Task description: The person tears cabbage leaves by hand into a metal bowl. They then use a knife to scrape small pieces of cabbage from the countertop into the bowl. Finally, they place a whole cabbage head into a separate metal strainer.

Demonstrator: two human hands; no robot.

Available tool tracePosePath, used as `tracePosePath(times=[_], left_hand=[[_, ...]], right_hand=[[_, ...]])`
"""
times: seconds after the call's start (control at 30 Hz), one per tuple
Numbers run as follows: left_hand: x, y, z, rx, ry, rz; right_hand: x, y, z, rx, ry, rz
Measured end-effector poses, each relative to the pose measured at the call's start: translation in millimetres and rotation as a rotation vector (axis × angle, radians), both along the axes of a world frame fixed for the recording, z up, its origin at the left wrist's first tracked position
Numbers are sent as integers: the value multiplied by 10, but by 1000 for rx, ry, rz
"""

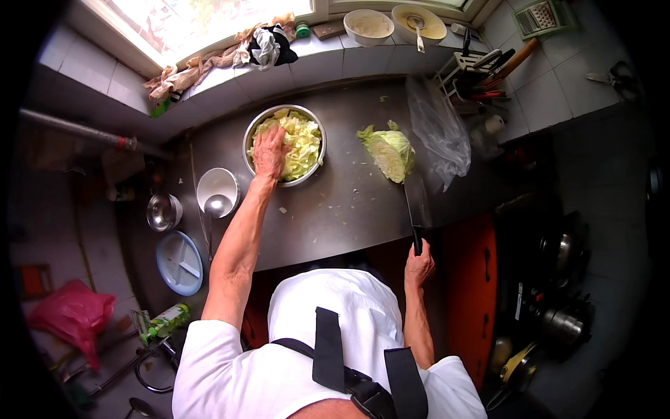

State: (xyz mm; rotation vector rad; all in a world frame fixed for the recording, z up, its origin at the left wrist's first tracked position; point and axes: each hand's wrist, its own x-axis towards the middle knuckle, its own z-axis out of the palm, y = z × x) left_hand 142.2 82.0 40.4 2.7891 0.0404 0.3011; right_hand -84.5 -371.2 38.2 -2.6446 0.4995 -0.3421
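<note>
My left hand point(270, 153) lies on the cut cabbage leaves point(301, 144) that fill a round metal bowl point(323, 137); whether its fingers grip any leaves is hidden. My right hand point(420, 263) is closed around the black handle of a kitchen knife point(417, 201), at the counter's front edge. The knife's broad blade lies over the steel counter point(340, 220), pointing away from me. Just beyond its tip sits a cut piece of cabbage point(390, 152), its pale cut side showing.
A clear plastic bag point(439, 131) lies right of the cabbage. At the left stand a white bowl point(217, 183) with a ladle, a small metal bowl point(163, 212) and a blue-rimmed divided plate point(179, 263). A knife rack point(463, 68) stands at the back right. Cabbage scraps dot the counter.
</note>
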Motion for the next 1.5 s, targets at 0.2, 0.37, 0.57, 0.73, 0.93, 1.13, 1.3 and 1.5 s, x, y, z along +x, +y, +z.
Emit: tracePosePath(times=[0.2,0.37,0.57,0.73,0.93,1.13,1.3,1.5], left_hand=[[-119,-54,93,38,79,65],[-261,-156,217,-28,-27,154],[-269,39,302,-187,-275,156],[-326,-69,484,-156,-193,228],[-315,-100,516,-256,-293,125],[-357,-122,619,-149,-174,127],[-502,-156,553,-253,-207,178],[-734,-308,309,-112,-144,159]], right_hand=[[224,36,-142,63,17,-33],[380,-41,-327,184,-31,-32],[617,-77,-341,148,59,77],[798,-13,-97,94,-95,108],[1323,140,217,155,-229,286],[2064,291,390,219,-144,402],[2508,359,202,369,79,475],[2607,130,-158,717,49,387]])
